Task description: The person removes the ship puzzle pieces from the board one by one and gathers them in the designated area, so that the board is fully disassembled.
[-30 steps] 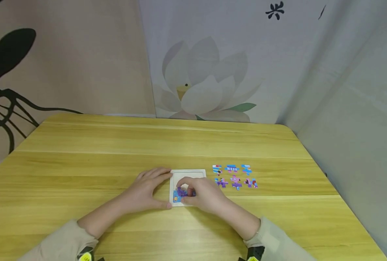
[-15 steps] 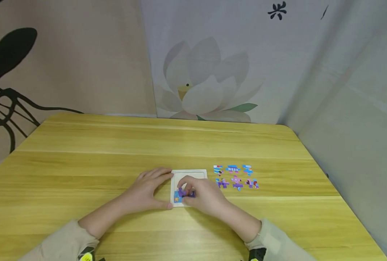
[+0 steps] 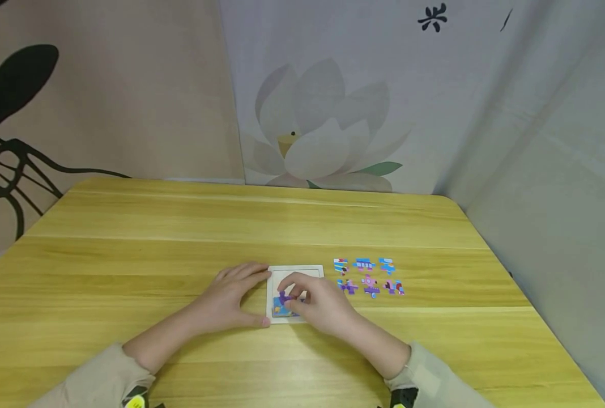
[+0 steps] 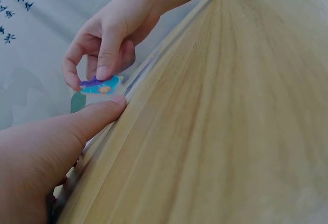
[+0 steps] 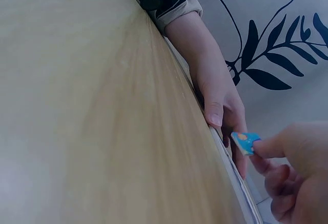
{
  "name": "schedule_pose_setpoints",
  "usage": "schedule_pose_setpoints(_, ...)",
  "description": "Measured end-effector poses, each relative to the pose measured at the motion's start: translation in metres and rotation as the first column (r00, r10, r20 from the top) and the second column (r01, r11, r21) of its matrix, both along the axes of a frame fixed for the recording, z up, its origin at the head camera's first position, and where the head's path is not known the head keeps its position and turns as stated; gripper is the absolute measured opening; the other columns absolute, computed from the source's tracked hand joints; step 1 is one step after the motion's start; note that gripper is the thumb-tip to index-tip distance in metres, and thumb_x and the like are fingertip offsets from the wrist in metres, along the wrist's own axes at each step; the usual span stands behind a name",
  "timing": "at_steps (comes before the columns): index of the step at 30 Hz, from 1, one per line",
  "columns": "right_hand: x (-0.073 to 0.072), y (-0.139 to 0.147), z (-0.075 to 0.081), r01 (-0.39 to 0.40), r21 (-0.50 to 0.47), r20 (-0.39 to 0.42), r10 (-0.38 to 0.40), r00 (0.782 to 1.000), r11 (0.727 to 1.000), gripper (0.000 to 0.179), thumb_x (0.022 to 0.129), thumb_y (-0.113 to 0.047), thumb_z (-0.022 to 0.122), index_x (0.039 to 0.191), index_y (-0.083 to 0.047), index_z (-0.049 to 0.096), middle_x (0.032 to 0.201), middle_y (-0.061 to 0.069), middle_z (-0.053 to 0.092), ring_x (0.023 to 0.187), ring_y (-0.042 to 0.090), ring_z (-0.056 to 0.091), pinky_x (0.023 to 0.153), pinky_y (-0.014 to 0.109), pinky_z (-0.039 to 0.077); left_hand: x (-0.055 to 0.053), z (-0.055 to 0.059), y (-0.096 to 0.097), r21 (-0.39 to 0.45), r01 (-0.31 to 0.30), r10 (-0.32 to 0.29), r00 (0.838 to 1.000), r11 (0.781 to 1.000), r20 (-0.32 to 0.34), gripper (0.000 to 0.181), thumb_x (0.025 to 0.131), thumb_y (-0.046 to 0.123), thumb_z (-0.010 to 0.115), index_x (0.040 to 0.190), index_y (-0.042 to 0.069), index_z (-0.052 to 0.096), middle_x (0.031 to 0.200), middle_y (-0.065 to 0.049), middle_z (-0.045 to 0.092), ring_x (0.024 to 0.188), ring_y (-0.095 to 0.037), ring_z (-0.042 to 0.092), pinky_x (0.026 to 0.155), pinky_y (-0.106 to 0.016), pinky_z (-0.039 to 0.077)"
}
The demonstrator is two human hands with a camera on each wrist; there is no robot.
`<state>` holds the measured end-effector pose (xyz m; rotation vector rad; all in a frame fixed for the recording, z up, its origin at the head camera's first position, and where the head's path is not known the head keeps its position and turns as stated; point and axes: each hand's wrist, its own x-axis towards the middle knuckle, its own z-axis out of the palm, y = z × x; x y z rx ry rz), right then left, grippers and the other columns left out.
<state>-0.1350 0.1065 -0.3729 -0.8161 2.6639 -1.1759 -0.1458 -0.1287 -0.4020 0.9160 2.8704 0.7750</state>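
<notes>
My right hand pinches a blue and purple puzzle piece between thumb and fingers, over the near left part of a white square puzzle tray. In the left wrist view the piece is tilted, with an orange mark on its blue face. The right hand hides the tray's near right part, so I cannot tell what lies beneath. My left hand rests at the tray's left side with fingers extended, its fingertips by the far left corner and its thumb by the near left one.
Several loose puzzle pieces lie in two rows on the wooden table, right of the tray. A pale curtain with a flower print hangs behind the table's far edge.
The right thumb and fingers have shifted slightly up, and more of the piece's blue face shows. The left hand, the tray and the loose pieces stay in place.
</notes>
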Motion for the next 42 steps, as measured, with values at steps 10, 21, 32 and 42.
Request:
schedule_pose_setpoints(10, 0.005, 0.007, 0.006, 0.029, -0.017, 0.036, -0.029, 0.999, 0.999, 0.018, 0.09, -0.014, 0.067, 0.105, -0.023, 0.064, 0.085, -0.011, 0.063, 0.051, 0.007, 0.045, 0.047, 0.023, 0.041, -0.001, -0.002, 0.0, -0.001, -0.002, 0.002, 1.0, 1.0, -0.004, 0.099, 0.07, 0.072, 0.066, 0.144, 0.01, 0.044, 0.151, -0.008, 0.034, 0.139, -0.035, 0.025, 0.108, -0.061, 0.016)
schedule_pose_setpoints(21, 0.009, 0.032, 0.002, 0.073, -0.086, 0.056, -0.069, 0.996, 0.994, 0.017, 0.088, -0.01, 0.068, 0.101, -0.021, 0.067, 0.079, -0.012, 0.062, 0.058, 0.01, 0.05, 0.05, 0.025, 0.042, 0.0, 0.0, 0.0, -0.003, -0.005, 0.005, 1.0, 1.0, 0.004, 0.099, 0.07, 0.071, 0.067, 0.144, 0.009, 0.044, 0.152, -0.009, 0.032, 0.139, -0.036, 0.024, 0.108, -0.061, 0.016)
schedule_pose_setpoints(32, 0.012, 0.062, 0.0, 0.158, -0.068, 0.054, -0.155, 0.986, 0.985, 0.02, 0.086, -0.008, 0.07, 0.102, -0.02, 0.069, 0.08, -0.011, 0.064, 0.077, 0.013, 0.058, 0.055, 0.026, 0.045, 0.001, 0.0, 0.0, -0.007, -0.004, 0.005, 1.0, 1.0, 0.006, 0.101, 0.069, 0.073, 0.066, 0.144, 0.009, 0.043, 0.153, -0.008, 0.031, 0.139, -0.036, 0.023, 0.109, -0.061, 0.014)
schedule_pose_setpoints(42, 0.014, 0.081, -0.003, 0.205, -0.058, 0.041, -0.202, 0.978, 0.977, 0.022, 0.082, -0.003, 0.072, 0.101, -0.016, 0.07, 0.082, -0.009, 0.065, 0.078, 0.015, 0.06, 0.058, 0.028, 0.051, 0.001, 0.0, -0.001, -0.005, -0.003, 0.003, 1.0, 1.0, 0.011, 0.102, 0.069, 0.074, 0.064, 0.145, 0.009, 0.042, 0.153, -0.008, 0.03, 0.14, -0.035, 0.023, 0.109, -0.06, 0.014)
